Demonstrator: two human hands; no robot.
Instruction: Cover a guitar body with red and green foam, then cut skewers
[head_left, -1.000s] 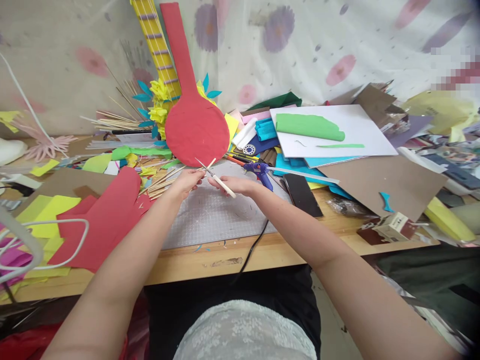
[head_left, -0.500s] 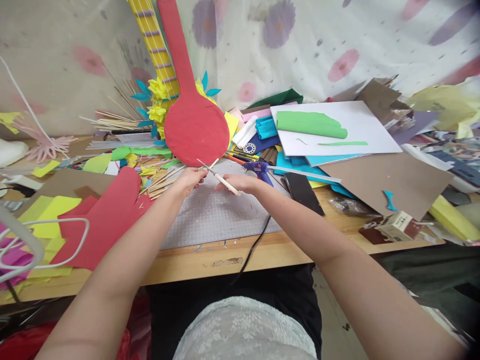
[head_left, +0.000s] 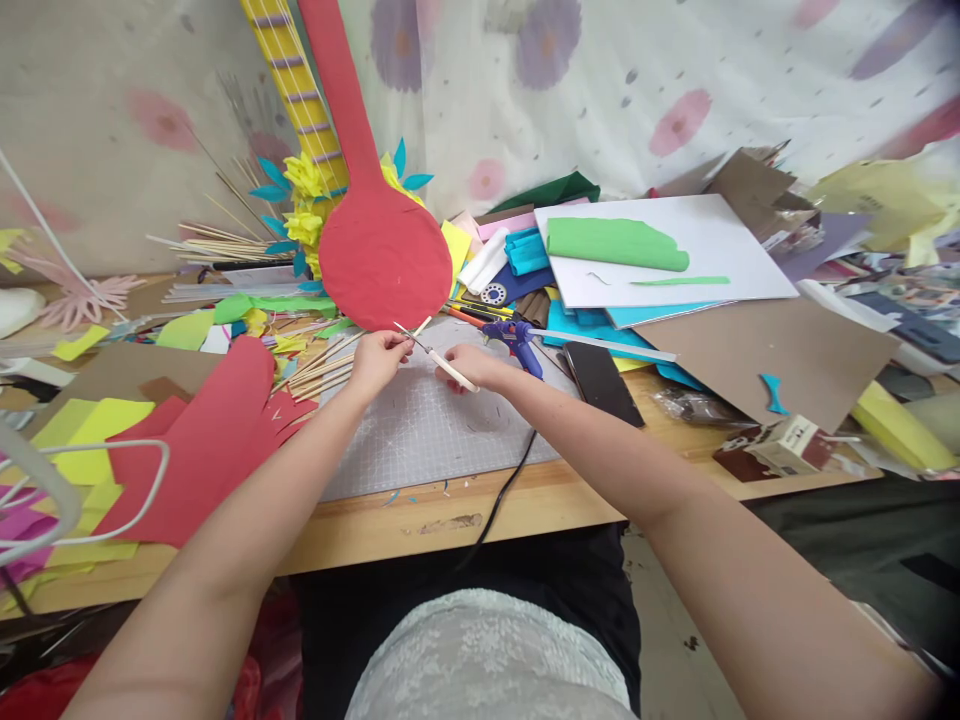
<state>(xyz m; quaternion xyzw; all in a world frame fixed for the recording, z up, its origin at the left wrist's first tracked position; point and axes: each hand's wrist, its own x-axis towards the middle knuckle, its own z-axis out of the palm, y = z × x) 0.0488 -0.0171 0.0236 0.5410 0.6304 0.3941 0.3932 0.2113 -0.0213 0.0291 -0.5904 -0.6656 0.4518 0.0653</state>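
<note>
My right hand [head_left: 472, 368] is closed around a pair of scissors [head_left: 453, 371] with pale handles, the thin blades pointing up and left. My left hand [head_left: 381, 360] pinches a short, thin wooden stick [head_left: 424, 327], whose pale end pokes out by the blades. The blades cross the stick close to my left fingertips; whether they bite into it I cannot tell. Both hands are above a grey gridded cutting mat [head_left: 435, 440]. Just behind them leans a red banjo-shaped cutout [head_left: 386, 262] with a long neck.
A blue glue gun [head_left: 517, 343] and a black phone [head_left: 602, 383] lie to the right of my hands. Loose wooden sticks [head_left: 319, 378] and red sheet material [head_left: 199, 440] are at left. Green material [head_left: 615, 243] rests on a white board [head_left: 742, 260]. A black cable [head_left: 502, 500] hangs over the table edge.
The view has shifted slightly, so the table things appear a little farther left. My right hand's fingers have shifted slightly on the scissors; both hands keep their holds.
</note>
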